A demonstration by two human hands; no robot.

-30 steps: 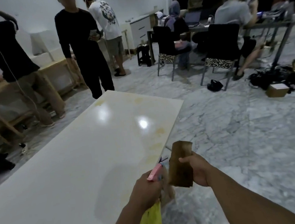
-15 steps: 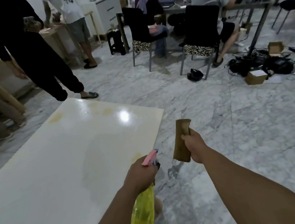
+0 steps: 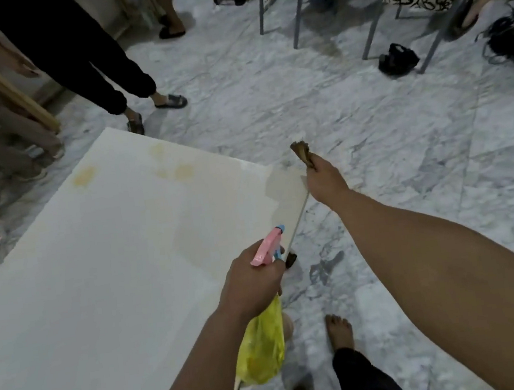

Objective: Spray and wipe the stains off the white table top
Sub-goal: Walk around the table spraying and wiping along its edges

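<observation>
The white table top (image 3: pixel 98 277) fills the lower left, with yellowish stains (image 3: pixel 84 176) near its far edge and a duller patch toward the far right corner. My left hand (image 3: pixel 252 282) grips a yellow spray bottle (image 3: pixel 262 348) with a pink and blue trigger head, over the table's right edge. My right hand (image 3: pixel 323 181) holds a brown cloth (image 3: pixel 304 154) just past the table's far right corner.
A person in black trousers and sandals (image 3: pixel 171 101) stands beyond the table's far end. Wooden furniture (image 3: pixel 3 86) stands at the left. Chairs with metal legs (image 3: pixel 296 14) and a black bag (image 3: pixel 397 58) are on the marble floor farther off. My bare foot (image 3: pixel 338 330) is beside the table.
My view has tilted downward. My right hand has moved forward with the cloth to the table's far right corner. The left hand keeps its grip on the bottle.
</observation>
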